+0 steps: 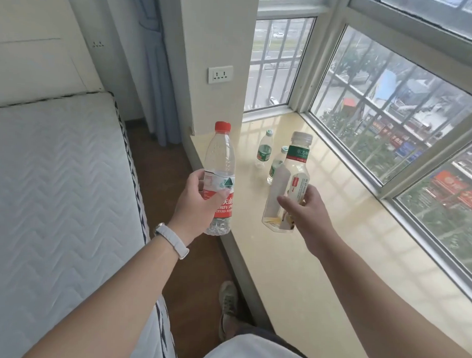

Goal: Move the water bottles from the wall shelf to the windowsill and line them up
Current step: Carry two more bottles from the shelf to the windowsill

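My left hand [195, 204] grips a clear water bottle with a red cap and red label [220, 162], held upright in the air at the windowsill's near edge. My right hand [303, 210] grips a wider clear bottle with a white cap and green neck band [285, 178], tilted slightly, above the cream windowsill [334, 236]. Two small green-labelled bottles stand on the sill behind: one [264, 149] farther back, the other [276, 164] partly hidden by the held bottle. The wall shelf is not in view.
A bed with a white quilted mattress [55, 186] fills the left side. A narrow strip of brown floor [162, 176] runs between bed and sill, with my shoe [228, 299] on it. A wall pillar with a socket [220, 74] stands at the sill's far end; barred windows [392, 117] line the right.
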Demonstrator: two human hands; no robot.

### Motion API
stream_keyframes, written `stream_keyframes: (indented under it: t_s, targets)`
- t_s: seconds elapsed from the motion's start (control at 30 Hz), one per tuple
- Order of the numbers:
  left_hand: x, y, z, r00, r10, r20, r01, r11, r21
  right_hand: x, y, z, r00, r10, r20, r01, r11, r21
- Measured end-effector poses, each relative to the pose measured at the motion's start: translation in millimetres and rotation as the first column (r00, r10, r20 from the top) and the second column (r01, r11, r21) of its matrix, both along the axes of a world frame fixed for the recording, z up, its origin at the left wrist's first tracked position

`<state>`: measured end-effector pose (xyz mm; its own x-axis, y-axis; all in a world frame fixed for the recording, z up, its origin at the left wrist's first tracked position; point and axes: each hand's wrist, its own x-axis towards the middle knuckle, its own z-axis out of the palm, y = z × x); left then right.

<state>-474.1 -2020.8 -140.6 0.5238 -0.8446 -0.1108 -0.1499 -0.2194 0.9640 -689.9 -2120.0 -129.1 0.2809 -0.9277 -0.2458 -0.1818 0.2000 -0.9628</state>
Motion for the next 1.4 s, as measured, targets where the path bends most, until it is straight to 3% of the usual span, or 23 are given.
stream_keyframes:
  t_s: [0.43, 0.87, 1.13, 1.4]
  targets:
    - [61, -126, -12, 0.994, 0.11, -0.026, -0.108, 0.991, 0.084, 34, -134, -34, 0.999, -0.001, 0.036, -0.002, 0.996, 0.084]
    - [64, -221, -40, 0.997, -0.052, -0.062, 0.063, 0.977, 0.203, 57, -207, -74, 1.0, -0.023, -0.012, 0.024, 0.993, 0.114]
    - [72, -268, -72, 0.966, -0.228, -0.119, 0.255, 0.911, 0.326, 51, -208, -111, 0.985, -0.11, -0.131, 0.137, 0.966, 0.22]
    - [98, -314, -106, 0.908, -0.362, -0.21, 0.416, 0.84, 0.349, 64, -211, -126, 0.929, -0.25, -0.272, 0.316, 0.919, 0.235]
